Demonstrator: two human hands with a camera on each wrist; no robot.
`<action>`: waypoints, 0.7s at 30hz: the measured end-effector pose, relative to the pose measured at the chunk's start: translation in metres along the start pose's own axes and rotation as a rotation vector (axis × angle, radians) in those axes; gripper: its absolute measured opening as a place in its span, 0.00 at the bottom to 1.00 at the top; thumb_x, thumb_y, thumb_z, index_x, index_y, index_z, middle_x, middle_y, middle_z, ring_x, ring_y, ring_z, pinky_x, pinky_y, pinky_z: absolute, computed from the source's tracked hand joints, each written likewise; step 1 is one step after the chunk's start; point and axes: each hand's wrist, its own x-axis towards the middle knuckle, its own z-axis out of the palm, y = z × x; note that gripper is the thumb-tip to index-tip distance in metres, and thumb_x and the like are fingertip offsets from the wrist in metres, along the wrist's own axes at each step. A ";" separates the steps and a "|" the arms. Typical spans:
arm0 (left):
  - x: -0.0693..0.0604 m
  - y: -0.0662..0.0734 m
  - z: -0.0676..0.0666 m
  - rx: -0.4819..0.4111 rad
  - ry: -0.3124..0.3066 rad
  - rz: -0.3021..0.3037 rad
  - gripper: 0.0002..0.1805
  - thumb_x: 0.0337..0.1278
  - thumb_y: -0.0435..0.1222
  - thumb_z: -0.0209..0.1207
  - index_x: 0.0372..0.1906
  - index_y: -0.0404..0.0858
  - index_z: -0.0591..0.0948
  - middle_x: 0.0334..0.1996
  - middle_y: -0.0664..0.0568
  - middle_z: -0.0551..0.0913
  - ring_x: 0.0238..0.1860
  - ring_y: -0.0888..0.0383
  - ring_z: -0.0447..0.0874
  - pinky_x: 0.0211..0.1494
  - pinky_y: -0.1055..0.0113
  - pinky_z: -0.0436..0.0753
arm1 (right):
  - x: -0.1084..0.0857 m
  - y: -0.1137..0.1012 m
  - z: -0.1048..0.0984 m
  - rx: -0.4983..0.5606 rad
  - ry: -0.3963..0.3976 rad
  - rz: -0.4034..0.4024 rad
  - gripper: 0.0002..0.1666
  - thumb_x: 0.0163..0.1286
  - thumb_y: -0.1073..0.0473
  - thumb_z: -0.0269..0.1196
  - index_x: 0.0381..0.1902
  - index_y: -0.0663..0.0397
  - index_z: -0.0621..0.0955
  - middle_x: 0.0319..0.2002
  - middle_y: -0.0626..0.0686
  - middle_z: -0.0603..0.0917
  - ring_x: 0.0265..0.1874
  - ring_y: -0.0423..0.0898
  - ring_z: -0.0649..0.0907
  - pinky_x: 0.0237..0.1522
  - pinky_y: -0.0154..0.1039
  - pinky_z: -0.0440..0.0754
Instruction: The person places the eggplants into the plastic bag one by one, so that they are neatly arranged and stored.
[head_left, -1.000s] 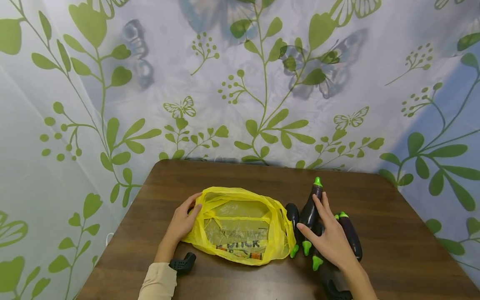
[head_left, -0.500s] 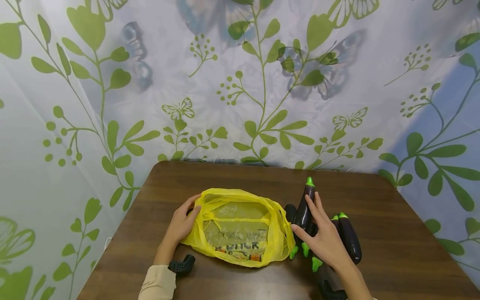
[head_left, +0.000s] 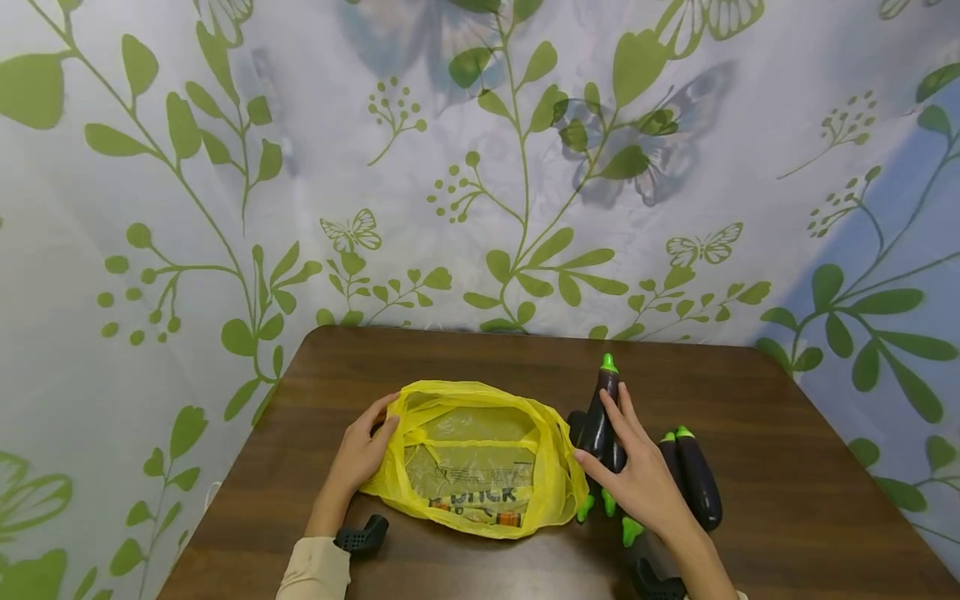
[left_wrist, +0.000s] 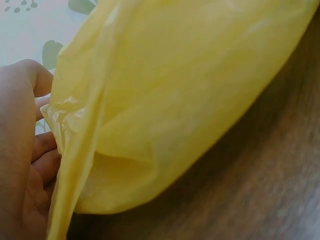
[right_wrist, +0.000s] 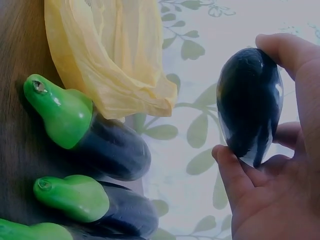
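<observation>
Leftward toward the yellow bag (head_left: pixel 561 487), the held eggplant (head_left: pixel 597 425) is being shifted; it is being pinched by the right hand (head_left: pixel 641 475) above the tabletop (head_left: pixel 772 433), just right of the bag. The bag's left rim is being gripped by the left hand (head_left: pixel 362 447). Seemingly, bagging is being started; a lift over the right rim is probably being called for.
</observation>
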 end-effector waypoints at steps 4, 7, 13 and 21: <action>-0.001 -0.002 0.001 0.002 0.002 0.003 0.26 0.80 0.49 0.51 0.76 0.55 0.70 0.71 0.43 0.74 0.70 0.43 0.74 0.70 0.40 0.71 | 0.000 0.000 0.001 0.004 -0.001 -0.004 0.56 0.71 0.38 0.67 0.85 0.37 0.50 0.84 0.55 0.40 0.73 0.70 0.67 0.59 0.63 0.79; -0.001 -0.005 0.001 0.011 0.004 0.011 0.25 0.79 0.49 0.52 0.76 0.55 0.70 0.71 0.44 0.75 0.69 0.43 0.75 0.70 0.41 0.72 | 0.000 0.000 0.004 0.013 0.001 0.005 0.55 0.70 0.39 0.68 0.85 0.35 0.50 0.84 0.52 0.39 0.73 0.69 0.67 0.59 0.64 0.78; 0.000 -0.010 -0.004 0.005 0.000 0.030 0.24 0.79 0.49 0.52 0.75 0.54 0.71 0.70 0.44 0.76 0.68 0.44 0.76 0.68 0.42 0.74 | -0.003 -0.008 0.011 0.016 0.010 0.012 0.55 0.70 0.40 0.68 0.84 0.33 0.50 0.84 0.49 0.38 0.72 0.69 0.69 0.59 0.66 0.78; 0.002 -0.017 -0.008 -0.016 -0.006 0.054 0.24 0.79 0.50 0.52 0.74 0.56 0.72 0.68 0.44 0.78 0.66 0.44 0.78 0.66 0.42 0.76 | -0.006 -0.022 0.022 0.016 0.033 -0.038 0.55 0.71 0.43 0.69 0.85 0.38 0.51 0.84 0.53 0.39 0.74 0.68 0.68 0.59 0.59 0.79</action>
